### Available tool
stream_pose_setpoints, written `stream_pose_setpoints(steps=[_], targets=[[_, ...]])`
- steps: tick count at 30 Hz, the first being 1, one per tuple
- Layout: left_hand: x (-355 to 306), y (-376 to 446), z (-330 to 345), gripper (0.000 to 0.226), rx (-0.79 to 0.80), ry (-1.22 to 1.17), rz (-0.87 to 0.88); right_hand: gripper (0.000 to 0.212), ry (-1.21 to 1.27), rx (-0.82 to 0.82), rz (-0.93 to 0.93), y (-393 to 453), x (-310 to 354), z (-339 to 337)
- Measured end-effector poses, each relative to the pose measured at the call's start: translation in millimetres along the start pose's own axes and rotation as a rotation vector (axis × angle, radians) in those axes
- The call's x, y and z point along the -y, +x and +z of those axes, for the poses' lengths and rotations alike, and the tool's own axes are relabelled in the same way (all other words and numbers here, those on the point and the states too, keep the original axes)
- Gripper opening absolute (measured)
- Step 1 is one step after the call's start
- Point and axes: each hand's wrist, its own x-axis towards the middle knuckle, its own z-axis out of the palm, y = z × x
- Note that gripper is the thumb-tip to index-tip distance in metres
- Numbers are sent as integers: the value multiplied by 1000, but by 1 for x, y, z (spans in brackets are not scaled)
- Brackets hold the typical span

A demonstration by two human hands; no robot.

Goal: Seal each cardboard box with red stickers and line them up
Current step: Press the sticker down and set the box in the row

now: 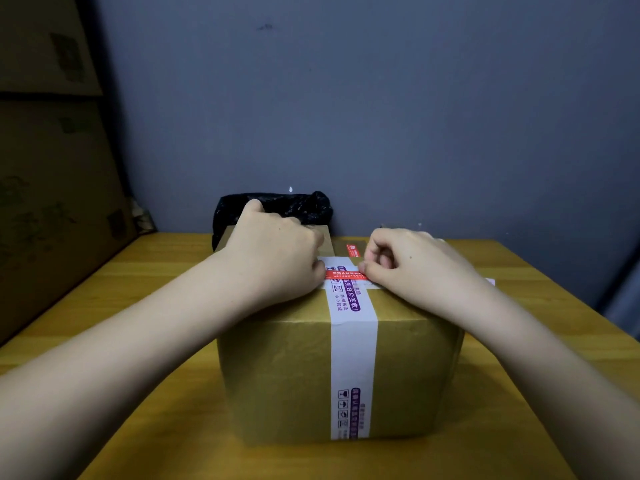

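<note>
At nine o'clock, stacked brown cartons (52,161) in shadow against the wall. Left hand (273,252) on top of the cardboard box (287,375), fingers curled and pressed together, tips hidden but apparently pinching the left end of the red sticker (344,274). At twelve o'clock behind the box, a black plastic bag (277,207). Dead centre on the yellow wooden worktop (138,306), the box itself, wrapped over top and front by a white printed tape band (353,358). Red sticker laid crosswise over that band on the box top, stretched between both hands. Just beyond, toward one o'clock, a second red sticker (353,251), partly hidden. Right hand (412,261) at the sticker's right end, fingers curled, thumb and forefinger pinching or pressing it down; cannot tell which.
</note>
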Motion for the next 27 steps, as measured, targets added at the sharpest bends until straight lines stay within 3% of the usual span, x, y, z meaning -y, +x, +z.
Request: stream_pose_setpoints(steps=[9, 13, 17, 21, 27], targets=[[12, -6, 8, 19, 39, -211, -63, 15, -53, -34, 34, -4, -2, 1], [19, -10, 8, 12, -8, -346, -87, 9, 37, -68, 55, -6, -9, 2], [20, -29, 2, 44, -119, -487, -10, 27, 99, -164, -103, -24, -14, 2], [10, -52, -2, 83, 113, -508, 101, 50, 61, 3, -209, -43, -11, 0], [8, -59, 1, 81, 256, -453, 147, 81, -87, 149, -234, -51, -10, 5]])
